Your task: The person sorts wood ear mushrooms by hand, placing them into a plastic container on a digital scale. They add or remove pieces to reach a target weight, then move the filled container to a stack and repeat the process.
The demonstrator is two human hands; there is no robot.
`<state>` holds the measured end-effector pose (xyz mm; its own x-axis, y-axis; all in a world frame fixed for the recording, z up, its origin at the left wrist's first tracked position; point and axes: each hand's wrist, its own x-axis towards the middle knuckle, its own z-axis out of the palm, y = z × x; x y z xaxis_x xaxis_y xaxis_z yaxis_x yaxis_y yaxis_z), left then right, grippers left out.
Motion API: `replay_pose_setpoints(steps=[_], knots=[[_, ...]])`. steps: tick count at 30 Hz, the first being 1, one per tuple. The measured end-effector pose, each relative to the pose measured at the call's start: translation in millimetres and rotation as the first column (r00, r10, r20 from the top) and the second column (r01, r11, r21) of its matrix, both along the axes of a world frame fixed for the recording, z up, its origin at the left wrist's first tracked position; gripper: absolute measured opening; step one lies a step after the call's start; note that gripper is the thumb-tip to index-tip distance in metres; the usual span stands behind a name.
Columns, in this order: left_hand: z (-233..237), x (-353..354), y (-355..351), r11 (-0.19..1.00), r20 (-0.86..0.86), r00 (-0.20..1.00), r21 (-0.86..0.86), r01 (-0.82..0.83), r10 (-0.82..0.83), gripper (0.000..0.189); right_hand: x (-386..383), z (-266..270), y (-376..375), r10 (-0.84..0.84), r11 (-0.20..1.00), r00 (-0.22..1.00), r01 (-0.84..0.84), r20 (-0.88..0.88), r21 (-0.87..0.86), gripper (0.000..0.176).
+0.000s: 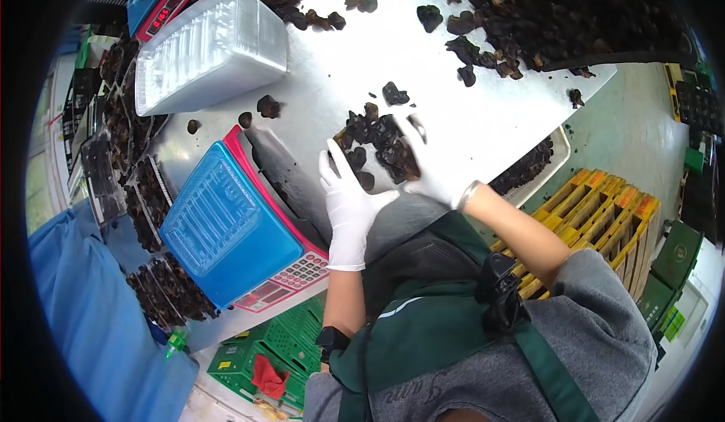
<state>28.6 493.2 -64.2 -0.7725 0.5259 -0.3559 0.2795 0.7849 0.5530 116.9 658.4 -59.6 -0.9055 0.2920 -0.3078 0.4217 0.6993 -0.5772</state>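
A small heap of dark wood ear mushrooms (pixel 381 141) lies on the metal table (pixel 362 67) in front of me. My left hand (pixel 350 207), in a white glove, is at the heap's near left side with fingers and thumb spread. On the opposite side, my right hand (pixel 432 167), also gloved in white, rests against the heap with its fingers apart. Some mushroom pieces lie between the two hands; neither has visibly closed on one. Left of my hands stands a blue and pink weighing scale (pixel 283 260) with a clear plastic tray (pixel 211 214) on its platform.
A stack of clear plastic trays (pixel 260 33) stands at the upper left, beside a second scale (pixel 160 20). A large mushroom pile (pixel 574 14) covers the upper right. Filled trays (pixel 147 195) line the left. Yellow pallets (pixel 596 218) and green crates (pixel 283 339) sit below table level.
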Motion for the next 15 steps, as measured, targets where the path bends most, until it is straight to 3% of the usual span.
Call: replay_pose_setpoints(steps=[3, 4, 7, 8, 11, 12, 15], knots=[[-3, 2, 4, 0.998, 0.038, 0.999, 0.047, -0.040, 0.038, 0.148, -15, -8, -13, 0.108, 0.994, 0.964, -0.100, -0.243, 0.045, 0.108], [0, 2, 3, 0.997, 0.065, 0.997, 0.065, -0.045, 0.040, 0.149, -15, 0, -8, 0.154, 0.975, 0.953, -0.104, -0.260, 0.195, 0.089], [-4, 6, -2, 0.988, 0.041, 0.997, 0.135, -0.073, 0.068, 0.145, -27, 13, 38, 0.026, 0.981, 0.990, -0.052, -0.138, -0.186, 0.066], [-3, 8, 0, 0.988, 0.025, 0.997, 0.134, -0.077, 0.074, 0.145, -36, 19, 47, -0.143, 0.970, 0.983, 0.117, -0.115, -0.213, 0.049], [-4, 10, 7, 0.986, 0.016, 0.992, 0.108, -0.124, 0.123, 0.150, -54, 3, 55, -0.281, 0.960, 0.932, 0.273, -0.229, -0.068, 0.050], [-4, 8, 8, 0.986, 0.016, 0.992, 0.107, -0.124, 0.123, 0.150, -58, -2, 53, -0.187, 0.976, 0.952, 0.208, -0.241, 0.063, 0.047], [-3, 0, 8, 0.985, 0.061, 0.989, 0.100, -0.143, 0.138, 0.151, -65, -12, 40, -0.073, 0.989, 0.981, 0.094, -0.180, 0.112, 0.041]])
